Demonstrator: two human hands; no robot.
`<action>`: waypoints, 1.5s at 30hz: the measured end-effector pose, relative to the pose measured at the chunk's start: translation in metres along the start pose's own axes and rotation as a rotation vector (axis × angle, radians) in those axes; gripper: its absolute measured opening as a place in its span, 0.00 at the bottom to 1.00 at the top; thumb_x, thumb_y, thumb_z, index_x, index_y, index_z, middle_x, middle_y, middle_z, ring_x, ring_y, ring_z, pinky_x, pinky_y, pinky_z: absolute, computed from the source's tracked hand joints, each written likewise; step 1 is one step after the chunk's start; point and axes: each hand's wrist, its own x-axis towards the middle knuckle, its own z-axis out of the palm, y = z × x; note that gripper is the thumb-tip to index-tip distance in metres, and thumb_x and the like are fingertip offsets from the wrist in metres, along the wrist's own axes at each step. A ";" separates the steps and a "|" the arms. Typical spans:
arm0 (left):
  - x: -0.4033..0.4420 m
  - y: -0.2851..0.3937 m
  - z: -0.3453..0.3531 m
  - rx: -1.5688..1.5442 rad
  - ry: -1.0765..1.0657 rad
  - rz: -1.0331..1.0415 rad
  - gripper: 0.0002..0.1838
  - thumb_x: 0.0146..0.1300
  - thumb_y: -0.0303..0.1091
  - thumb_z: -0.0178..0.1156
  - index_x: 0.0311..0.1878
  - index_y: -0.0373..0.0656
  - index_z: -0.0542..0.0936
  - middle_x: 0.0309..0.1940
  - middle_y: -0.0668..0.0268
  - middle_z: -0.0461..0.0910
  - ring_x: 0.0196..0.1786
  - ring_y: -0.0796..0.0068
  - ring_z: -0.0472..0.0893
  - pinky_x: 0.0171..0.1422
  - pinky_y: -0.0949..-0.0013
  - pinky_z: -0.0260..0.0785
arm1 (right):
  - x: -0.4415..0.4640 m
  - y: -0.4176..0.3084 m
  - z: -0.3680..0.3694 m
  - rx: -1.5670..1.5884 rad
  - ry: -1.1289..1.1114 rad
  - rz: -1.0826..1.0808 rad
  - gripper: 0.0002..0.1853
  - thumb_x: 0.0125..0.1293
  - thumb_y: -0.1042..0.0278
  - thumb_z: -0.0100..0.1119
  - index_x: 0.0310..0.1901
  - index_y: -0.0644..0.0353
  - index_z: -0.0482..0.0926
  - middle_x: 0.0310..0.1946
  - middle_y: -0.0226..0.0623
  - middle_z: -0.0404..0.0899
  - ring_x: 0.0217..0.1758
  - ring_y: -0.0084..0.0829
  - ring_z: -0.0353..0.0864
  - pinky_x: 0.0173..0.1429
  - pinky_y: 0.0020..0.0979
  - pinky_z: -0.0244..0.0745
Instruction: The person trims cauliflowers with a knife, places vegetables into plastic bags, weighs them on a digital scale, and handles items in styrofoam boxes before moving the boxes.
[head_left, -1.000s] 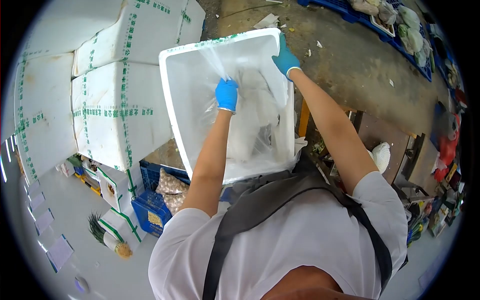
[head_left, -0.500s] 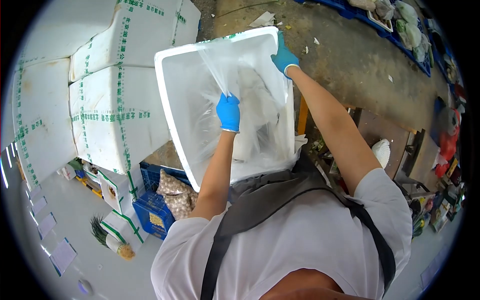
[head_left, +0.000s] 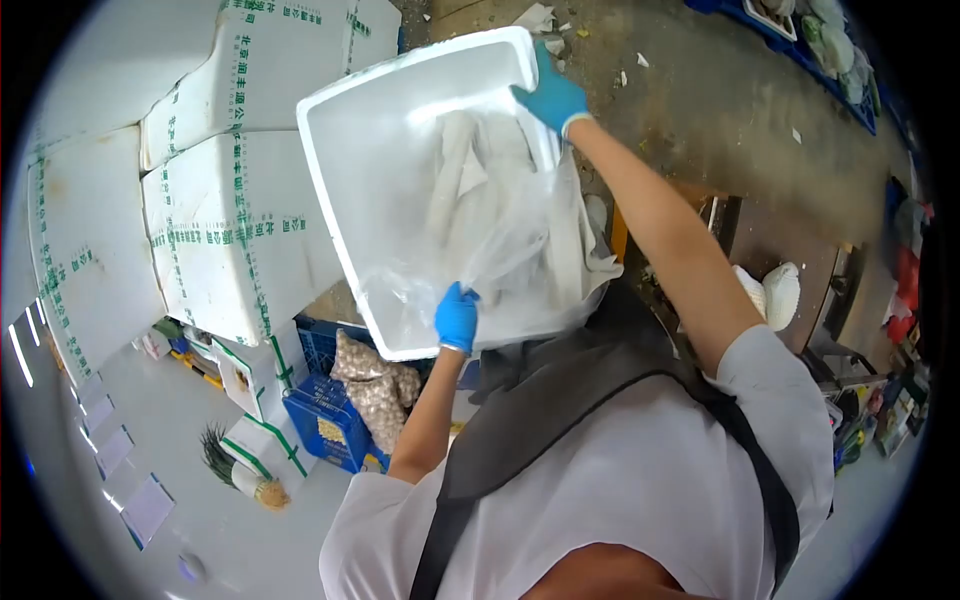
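Note:
A white foam box (head_left: 365,180) is tilted in front of me, its opening turned towards me. My right hand (head_left: 556,96), in a blue glove, is closed on the box's rim at the far right corner. Inside lie pale crumpled sheets, paper or cloth (head_left: 462,165), and a clear plastic bag (head_left: 500,265). My left hand (head_left: 457,318), also gloved in blue, is closed in a pinch on the bag near the box's near edge. Part of the bag and a pale sheet (head_left: 570,245) hang over the box's right side.
White foam boxes (head_left: 200,190) with green printing are stacked on the left. Below them stand a blue crate (head_left: 325,420), bags of garlic-like bulbs (head_left: 375,390) and a bundle of green onions (head_left: 245,475). A brown table (head_left: 780,240) is on the right.
My left hand has pulled the plastic bag down towards me, off the box's far wall, which now shows bare. The right hand still grips the rim; the box has shifted slightly to the left.

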 end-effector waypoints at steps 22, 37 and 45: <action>-0.025 0.046 0.033 -0.078 -0.782 0.269 0.40 0.49 0.52 0.72 0.56 0.29 0.72 0.48 0.44 0.79 0.52 0.54 0.80 0.55 0.58 0.71 | -0.331 0.030 0.080 -0.023 -0.941 -0.141 0.28 0.53 0.50 0.64 0.50 0.61 0.78 0.43 0.55 0.81 0.47 0.52 0.81 0.54 0.44 0.74; -0.016 0.057 -0.161 -1.115 -0.075 0.035 0.22 0.60 0.28 0.53 0.59 0.34 0.72 0.53 0.58 0.76 0.56 0.68 0.75 0.62 0.67 0.68 | -0.231 -0.213 -0.039 0.589 -0.512 -0.741 0.14 0.58 0.56 0.61 0.43 0.54 0.82 0.26 0.41 0.81 0.26 0.36 0.80 0.36 0.34 0.75; 0.008 0.039 -0.209 -1.030 0.266 -0.001 0.18 0.63 0.26 0.52 0.57 0.33 0.72 0.46 0.57 0.78 0.46 0.68 0.78 0.55 0.64 0.71 | -0.224 -0.249 0.047 0.714 -0.428 -0.539 0.23 0.58 0.49 0.60 0.53 0.51 0.79 0.37 0.42 0.83 0.39 0.42 0.83 0.44 0.39 0.76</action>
